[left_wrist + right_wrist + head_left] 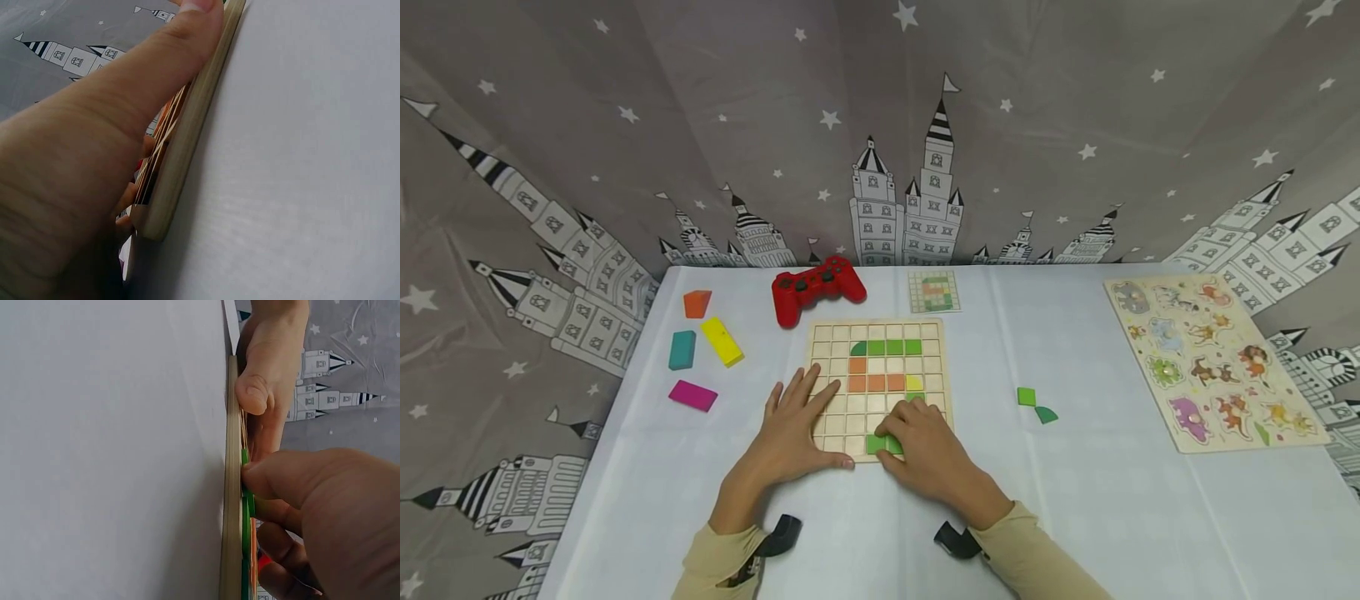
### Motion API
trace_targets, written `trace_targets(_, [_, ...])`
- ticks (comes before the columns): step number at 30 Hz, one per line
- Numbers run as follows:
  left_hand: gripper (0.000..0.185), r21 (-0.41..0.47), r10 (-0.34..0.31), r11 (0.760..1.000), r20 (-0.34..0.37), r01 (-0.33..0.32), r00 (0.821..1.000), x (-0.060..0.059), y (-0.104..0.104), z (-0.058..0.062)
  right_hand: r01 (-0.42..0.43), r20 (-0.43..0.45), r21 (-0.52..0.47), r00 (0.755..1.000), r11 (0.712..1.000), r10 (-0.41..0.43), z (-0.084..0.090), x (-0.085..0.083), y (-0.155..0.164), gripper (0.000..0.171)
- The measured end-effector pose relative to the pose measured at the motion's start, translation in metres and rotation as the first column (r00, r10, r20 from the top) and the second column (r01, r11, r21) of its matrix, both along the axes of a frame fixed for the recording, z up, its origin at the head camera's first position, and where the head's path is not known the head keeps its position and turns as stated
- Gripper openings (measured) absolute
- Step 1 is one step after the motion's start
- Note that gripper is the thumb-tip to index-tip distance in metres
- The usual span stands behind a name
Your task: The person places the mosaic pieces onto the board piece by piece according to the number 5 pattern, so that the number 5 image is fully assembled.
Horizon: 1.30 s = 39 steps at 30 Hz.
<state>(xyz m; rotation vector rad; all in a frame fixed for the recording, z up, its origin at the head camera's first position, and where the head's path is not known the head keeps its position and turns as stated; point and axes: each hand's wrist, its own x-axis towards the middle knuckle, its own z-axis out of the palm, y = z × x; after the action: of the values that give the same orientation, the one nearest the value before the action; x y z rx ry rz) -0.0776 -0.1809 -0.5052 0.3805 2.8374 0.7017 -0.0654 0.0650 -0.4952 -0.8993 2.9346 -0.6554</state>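
A wooden grid board holds a row of green square tiles with a dark green rounded tile at its left end. Orange tiles and a yellow rounded tile lie below that row. My left hand rests on the board's left side, fingers spread and thumb along the near edge. My right hand pinches a green tile between thumb and forefinger, low over the near rows. Beside it, another green tile sits in the bottom row. The right hand partly hides the board's lower right.
Right of the board lie a green square and a dark green rounded tile. A pattern card and red game controller are behind it. Several coloured blocks lie left; an animal puzzle board lies far right.
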Motion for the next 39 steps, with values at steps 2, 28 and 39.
trace_targets(2, [0.12,-0.001,0.001,1.0,0.001,-0.001,1.0,0.0,0.0,0.0,0.005,0.003,0.002,1.0,1.0,-0.005,0.0,0.0,-0.001,0.015])
trace_targets(28, [0.12,0.004,0.009,1.0,0.003,-0.009,1.0,0.002,0.0,0.002,0.068,0.024,-0.04,0.997,0.997,-0.067,0.002,0.003,-0.001,0.012])
trace_targets(39, [0.119,-0.006,0.016,1.0,0.021,-0.016,1.0,0.002,0.002,0.002,0.113,0.186,-0.117,0.978,0.987,-0.09,0.015,-0.021,0.059,0.026])
